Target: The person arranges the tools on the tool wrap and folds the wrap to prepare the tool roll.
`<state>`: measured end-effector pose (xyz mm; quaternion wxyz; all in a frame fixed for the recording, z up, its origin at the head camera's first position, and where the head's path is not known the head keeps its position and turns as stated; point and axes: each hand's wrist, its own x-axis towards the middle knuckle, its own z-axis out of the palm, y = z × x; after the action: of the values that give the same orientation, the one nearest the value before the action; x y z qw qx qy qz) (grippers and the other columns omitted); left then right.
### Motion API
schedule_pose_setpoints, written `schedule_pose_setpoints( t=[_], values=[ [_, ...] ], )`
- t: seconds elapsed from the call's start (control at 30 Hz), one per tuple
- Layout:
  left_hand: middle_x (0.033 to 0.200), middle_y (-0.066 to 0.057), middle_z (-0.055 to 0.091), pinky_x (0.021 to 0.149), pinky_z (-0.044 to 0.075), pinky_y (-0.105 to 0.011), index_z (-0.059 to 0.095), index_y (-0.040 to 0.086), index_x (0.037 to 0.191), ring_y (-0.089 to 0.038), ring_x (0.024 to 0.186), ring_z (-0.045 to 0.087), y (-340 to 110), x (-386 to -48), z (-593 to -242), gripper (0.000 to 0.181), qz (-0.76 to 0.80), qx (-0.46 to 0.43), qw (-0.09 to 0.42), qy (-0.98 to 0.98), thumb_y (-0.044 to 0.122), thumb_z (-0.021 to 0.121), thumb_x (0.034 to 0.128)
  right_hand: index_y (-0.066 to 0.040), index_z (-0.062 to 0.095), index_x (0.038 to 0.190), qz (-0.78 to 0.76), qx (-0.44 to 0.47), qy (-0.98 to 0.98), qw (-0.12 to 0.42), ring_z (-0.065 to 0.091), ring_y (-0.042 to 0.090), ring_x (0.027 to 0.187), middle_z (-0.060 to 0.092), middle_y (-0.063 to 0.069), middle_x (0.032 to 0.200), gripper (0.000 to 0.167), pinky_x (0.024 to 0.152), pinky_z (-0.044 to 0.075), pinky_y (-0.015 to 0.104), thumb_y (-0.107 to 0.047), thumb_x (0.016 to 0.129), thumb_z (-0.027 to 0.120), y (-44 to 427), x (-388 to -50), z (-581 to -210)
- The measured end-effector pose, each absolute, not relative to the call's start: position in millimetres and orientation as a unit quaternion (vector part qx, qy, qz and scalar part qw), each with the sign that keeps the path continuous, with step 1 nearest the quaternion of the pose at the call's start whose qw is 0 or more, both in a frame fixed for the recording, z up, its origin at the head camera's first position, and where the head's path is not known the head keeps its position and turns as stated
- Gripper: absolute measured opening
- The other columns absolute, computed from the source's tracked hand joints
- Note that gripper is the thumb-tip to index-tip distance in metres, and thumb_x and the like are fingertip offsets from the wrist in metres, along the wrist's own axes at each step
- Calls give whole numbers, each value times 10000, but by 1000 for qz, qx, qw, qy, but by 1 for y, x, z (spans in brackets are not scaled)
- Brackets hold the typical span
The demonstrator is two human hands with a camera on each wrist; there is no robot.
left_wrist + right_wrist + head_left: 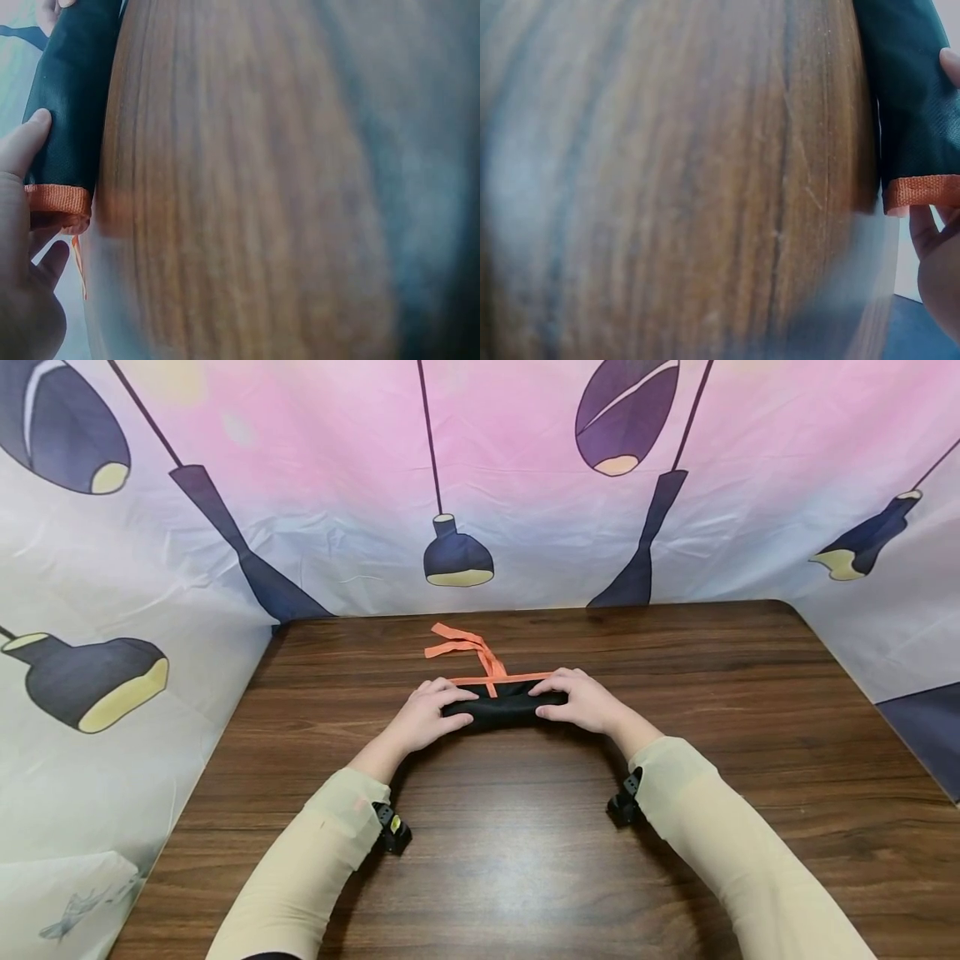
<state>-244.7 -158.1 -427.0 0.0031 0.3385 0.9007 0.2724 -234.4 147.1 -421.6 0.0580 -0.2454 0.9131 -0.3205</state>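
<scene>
A rolled-up piece of dark fabric [504,713] with orange edging lies crosswise on the wooden table, towards its far side. My left hand [429,717] holds the roll's left end, thumb on the near side and fingers over the top. At the opposite end my right hand [587,702] grips it the same way. An orange tie strap [489,662] runs from the far edge, its two tails spread on the table behind. Orange trim [58,199] rings the left end in the left wrist view, and matching trim [926,190] shows at the right end in the right wrist view.
The brown wooden table [510,843] reaches to a printed cloth backdrop [360,560] with lamp drawings, which hangs behind and along both sides. Small black wrist cameras sit on the left forearm [300,868] and right forearm [735,835].
</scene>
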Motion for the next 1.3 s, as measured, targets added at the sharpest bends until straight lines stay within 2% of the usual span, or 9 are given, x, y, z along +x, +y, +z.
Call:
schedule_pose_setpoints(
  t=[0.53,0.7,0.93,1.03,1.1,1.2,1.3],
  values=[
    [1159,-20,548,890,326,-488,637,222,1204,-250,1076,444,-154,-247,-429,300,267,339,-28,902,297,615,915,-227,649,1204,-345,-223,909,73,431,276,1181,542,40,1244,346,968,338,485,-378,894,623,148,-235,-425],
    [1169,-26,561,885,327,-489,655,222,1183,-256,1082,457,-153,-246,-428,273,256,336,-41,905,298,593,928,-220,652,1202,-355,-218,906,80,416,289,1237,547,52,1264,335,1023,283,487,-365,901,618,149,-237,-428],
    [1210,-39,539,883,301,-473,679,198,1146,-287,1103,429,-152,-245,-429,253,242,341,-64,906,281,614,917,-211,643,1220,-360,-205,905,97,310,324,1327,520,76,1325,359,1056,218,514,-383,908,601,150,-238,-428],
    [1204,-30,543,870,297,-459,674,208,1151,-278,1099,428,-152,-245,-429,255,238,338,-67,908,290,610,918,-206,643,1221,-357,-208,906,90,347,306,1304,531,75,1309,350,1058,215,501,-365,912,601,150,-238,-429],
    [1201,-27,547,867,295,-457,667,213,1163,-273,1102,429,-151,-244,-430,261,240,337,-63,908,290,604,922,-202,642,1223,-352,-213,908,80,384,303,1257,534,78,1298,347,1033,255,492,-355,914,600,149,-237,-430],
    [1200,-24,547,871,293,-457,657,222,1181,-270,1109,428,-151,-244,-431,269,244,335,-55,909,292,593,929,-206,648,1215,-343,-222,911,50,407,291,1176,540,65,1266,334,967,315,478,-348,916,602,148,-235,-432],
    [1199,-24,546,880,288,-461,648,233,1196,-271,1113,424,-151,-243,-431,276,241,334,-50,910,295,578,937,-221,658,1195,-333,-224,916,16,392,283,1125,541,45,1242,312,925,307,488,-346,914,606,146,-232,-433]
  ],
)
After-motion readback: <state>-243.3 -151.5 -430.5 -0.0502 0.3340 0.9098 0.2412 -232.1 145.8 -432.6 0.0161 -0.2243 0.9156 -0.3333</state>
